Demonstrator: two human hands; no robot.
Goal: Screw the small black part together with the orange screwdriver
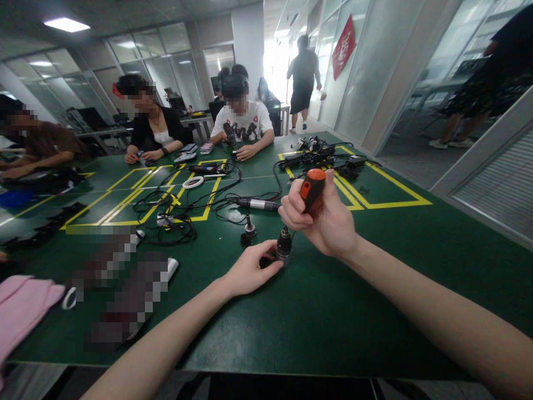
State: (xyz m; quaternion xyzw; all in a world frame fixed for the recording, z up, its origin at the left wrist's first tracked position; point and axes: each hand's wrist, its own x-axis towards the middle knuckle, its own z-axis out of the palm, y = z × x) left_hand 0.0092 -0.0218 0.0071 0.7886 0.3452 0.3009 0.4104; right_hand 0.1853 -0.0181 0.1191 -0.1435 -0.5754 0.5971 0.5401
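Raised over the green table, my right hand point(328, 219) is closed round a screwdriver point(313, 186) with an orange and black handle. Its shaft is mostly hidden, and I cannot tell whether the tip touches anything. My left hand point(252, 269) rests on the table, thumb and fingers round the lower part of an upright black-and-metal cylindrical part point(284, 243) with a narrow stepped top. Just beyond my left hand stand a similar metal-and-black part point(250, 226) and a small black round piece point(246, 240).
A tool with a silver barrel point(258, 205), tangled black cables point(179, 230) and a white ring point(192, 182) lie beyond my hands. More cables point(325, 158) pile up at the back right. Blurred flat objects point(133, 300) and pink cloth point(29, 305) are on the left. Across the table sit several people point(244, 119).
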